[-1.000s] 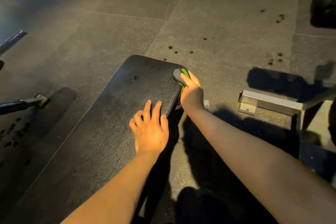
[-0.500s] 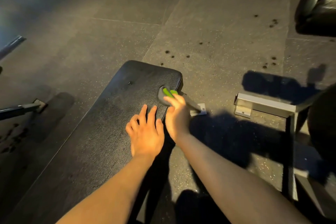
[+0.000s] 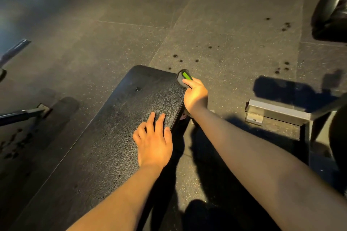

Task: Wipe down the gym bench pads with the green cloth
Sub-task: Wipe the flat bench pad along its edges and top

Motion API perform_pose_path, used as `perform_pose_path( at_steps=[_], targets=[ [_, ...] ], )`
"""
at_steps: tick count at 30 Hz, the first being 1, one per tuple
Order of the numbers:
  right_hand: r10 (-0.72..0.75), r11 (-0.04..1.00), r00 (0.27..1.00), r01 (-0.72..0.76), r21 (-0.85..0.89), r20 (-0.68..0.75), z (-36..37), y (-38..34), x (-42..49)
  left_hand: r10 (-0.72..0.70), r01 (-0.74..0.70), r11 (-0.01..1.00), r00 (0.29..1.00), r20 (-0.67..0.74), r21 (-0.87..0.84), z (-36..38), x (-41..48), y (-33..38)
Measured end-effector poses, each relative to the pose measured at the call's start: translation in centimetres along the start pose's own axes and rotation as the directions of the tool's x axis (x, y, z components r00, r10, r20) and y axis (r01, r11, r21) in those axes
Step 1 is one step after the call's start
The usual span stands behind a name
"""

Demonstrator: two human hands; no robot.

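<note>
Green cloth (image 3: 185,76) gripped by right hand (image 3: 196,95) at bench pad (image 3: 122,127) corner, left hand (image 3: 154,144) flat on pad, steel frame (image 3: 277,111) nearby.

The green cloth (image 3: 185,76) is gripped by the right hand (image 3: 196,96) at the bench pad (image 3: 131,118) corner, mid-frame; the left hand (image 3: 154,145) is laid flat lower down.

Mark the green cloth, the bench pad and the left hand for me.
green cloth (image 3: 185,75): head view, on its bright green strip.
bench pad (image 3: 120,118): head view, bare textured top.
left hand (image 3: 154,144): head view, back of the hand.
</note>
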State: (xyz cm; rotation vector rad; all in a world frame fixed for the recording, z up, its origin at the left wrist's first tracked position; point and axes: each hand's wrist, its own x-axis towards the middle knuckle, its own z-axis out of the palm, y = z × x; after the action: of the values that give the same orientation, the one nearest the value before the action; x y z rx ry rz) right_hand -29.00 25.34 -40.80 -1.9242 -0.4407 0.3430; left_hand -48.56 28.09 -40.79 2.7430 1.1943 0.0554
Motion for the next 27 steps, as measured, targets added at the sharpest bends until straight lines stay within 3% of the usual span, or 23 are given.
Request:
perform_pose_path(
  at_steps=[3,6,9,15,19,23,27],
  targets=[
    [-0.179,0.981,0.982,0.174,-0.085,-0.059,0.7,1.0,-2.0,0.007,-0.007,1.000,1.000,-0.007,0.002,-0.1,0.1,0.1],
    [-0.312,0.918,0.950,0.303,-0.257,0.006,0.9,1.6,-4.6,0.001,-0.001,1.000,1.000,-0.016,-0.016,0.0,0.1,0.1],
    [-0.276,0.880,0.955,0.295,-0.372,0.106,0.8,1.0,-6.4,-0.006,0.004,0.999,0.999,-0.033,-0.051,0.0,0.1,0.1],
    [-0.274,0.814,0.897,0.409,-0.413,0.348,1.0,-0.8,-9.3,0.023,-0.028,0.991,0.999,-0.038,-0.131,0.1,0.1,-0.5],
    [-0.318,0.640,0.816,0.560,-0.526,0.482,0.4,-0.4,-8.1,0.014,-0.031,0.985,0.995,-0.102,-0.172,0.3,0.1,-0.6],
    [-0.350,0.606,0.864,0.503,-0.616,0.361,1.2,-0.3,-4.7,0.019,-0.038,0.989,0.992,-0.128,-0.143,0.1,0.1,-0.6],
    [-0.318,0.697,0.925,0.377,-0.610,0.207,1.6,-0.9,-0.4,-0.005,-0.029,0.978,0.986,-0.164,-0.205,0.7,0.5,-0.8]
  ],
)
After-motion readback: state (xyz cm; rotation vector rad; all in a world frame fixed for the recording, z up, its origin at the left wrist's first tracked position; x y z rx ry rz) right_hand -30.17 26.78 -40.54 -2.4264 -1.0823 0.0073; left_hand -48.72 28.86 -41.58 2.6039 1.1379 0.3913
